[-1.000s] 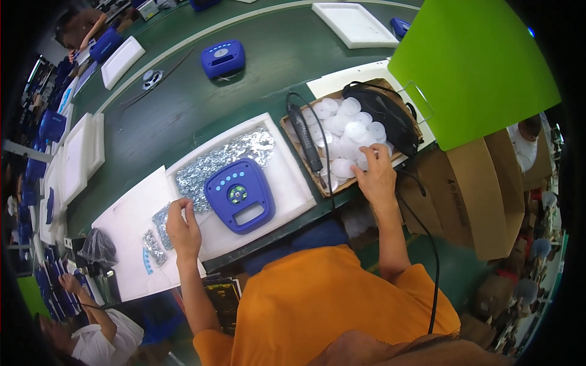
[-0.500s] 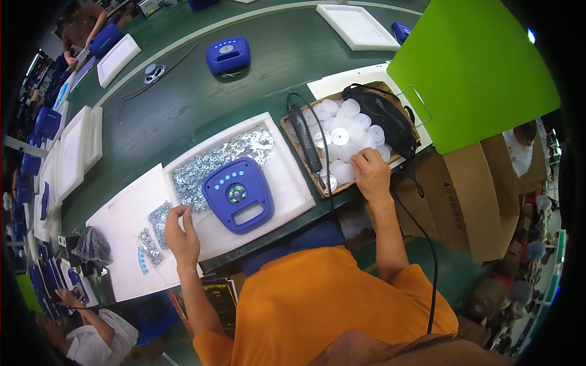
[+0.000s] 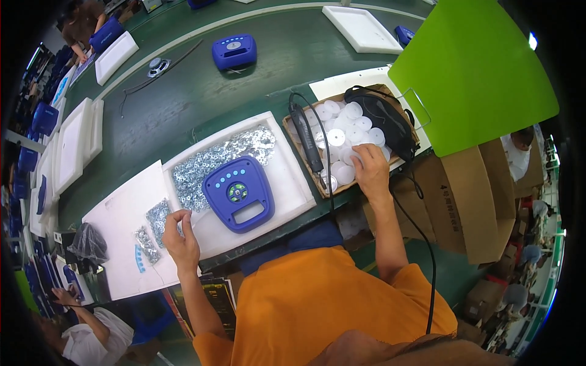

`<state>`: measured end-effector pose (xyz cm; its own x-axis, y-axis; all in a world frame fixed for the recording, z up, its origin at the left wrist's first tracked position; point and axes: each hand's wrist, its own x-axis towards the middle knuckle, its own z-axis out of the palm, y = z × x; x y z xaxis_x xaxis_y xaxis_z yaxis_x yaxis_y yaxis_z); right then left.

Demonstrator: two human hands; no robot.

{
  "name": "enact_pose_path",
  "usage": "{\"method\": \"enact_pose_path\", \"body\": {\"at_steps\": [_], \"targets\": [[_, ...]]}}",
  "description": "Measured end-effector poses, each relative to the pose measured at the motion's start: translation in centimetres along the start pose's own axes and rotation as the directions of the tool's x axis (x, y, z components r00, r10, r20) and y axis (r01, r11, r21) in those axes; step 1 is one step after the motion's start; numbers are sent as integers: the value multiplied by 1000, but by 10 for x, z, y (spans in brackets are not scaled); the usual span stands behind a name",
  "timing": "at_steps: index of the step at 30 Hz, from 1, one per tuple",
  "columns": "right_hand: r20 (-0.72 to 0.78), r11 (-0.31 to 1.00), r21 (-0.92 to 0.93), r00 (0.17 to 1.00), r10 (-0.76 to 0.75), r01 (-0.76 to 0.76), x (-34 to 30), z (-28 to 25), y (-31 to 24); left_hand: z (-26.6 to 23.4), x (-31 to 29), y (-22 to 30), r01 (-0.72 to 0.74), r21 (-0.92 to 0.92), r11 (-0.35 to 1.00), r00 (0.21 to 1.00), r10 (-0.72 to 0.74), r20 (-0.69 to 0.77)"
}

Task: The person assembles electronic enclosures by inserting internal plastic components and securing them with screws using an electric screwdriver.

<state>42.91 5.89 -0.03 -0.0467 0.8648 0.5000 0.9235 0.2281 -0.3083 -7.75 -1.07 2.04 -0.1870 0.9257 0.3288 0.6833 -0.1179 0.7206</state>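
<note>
A blue plastic housing (image 3: 261,189) with a handle slot, a row of light-blue dots and a round opening lies in a white foam tray (image 3: 293,201). Behind and left of it, many small shiny metal parts (image 3: 210,161) fill the tray. My left hand (image 3: 181,239) is by the tray's left edge, thumb and fingertips pinched together; what they hold is too small to make out. My right hand (image 3: 373,174) reaches over the cardboard box (image 3: 345,190) of white plastic discs (image 3: 337,137), its bent fingers on the edge of one disc.
A black corded electric screwdriver (image 3: 305,137) and a black pouch (image 3: 384,122) lie in the box. Bags of small metal parts (image 3: 157,219) rest on a white sheet at left. A green board (image 3: 473,73) stands at right. Beyond are another blue housing (image 3: 234,53) and a speaker (image 3: 159,67).
My right hand has shifted slightly up among the discs, and its fingers have spread somewhat. My left hand stays by the tray's edge, moved slightly downward. The blue housing keeps its place in the tray.
</note>
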Motion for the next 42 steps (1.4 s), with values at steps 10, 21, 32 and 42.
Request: {"method": "enact_pose_path", "body": {"at_steps": [10, 21, 32, 42], "targets": [[-26, 764, 609, 958, 286, -212, 34, -7, -37, 0, -10, 5, -6, -46, 999, 998, 3, -66], [240, 705, 709, 935, -261, 15, 44, 78, -205, 48, -7, 42, -175, -26, 984, 983, 173, -57], [119, 784, 618, 980, -158, 51, 66, 83, -187, 56, -8, 40, -192, -8, 981, 979, 191, -73], [177, 921, 271, 925, -335, 282, 75, 80, -122, 51, -9, 32, -144, -48, 988, 987, 140, -76]]}}
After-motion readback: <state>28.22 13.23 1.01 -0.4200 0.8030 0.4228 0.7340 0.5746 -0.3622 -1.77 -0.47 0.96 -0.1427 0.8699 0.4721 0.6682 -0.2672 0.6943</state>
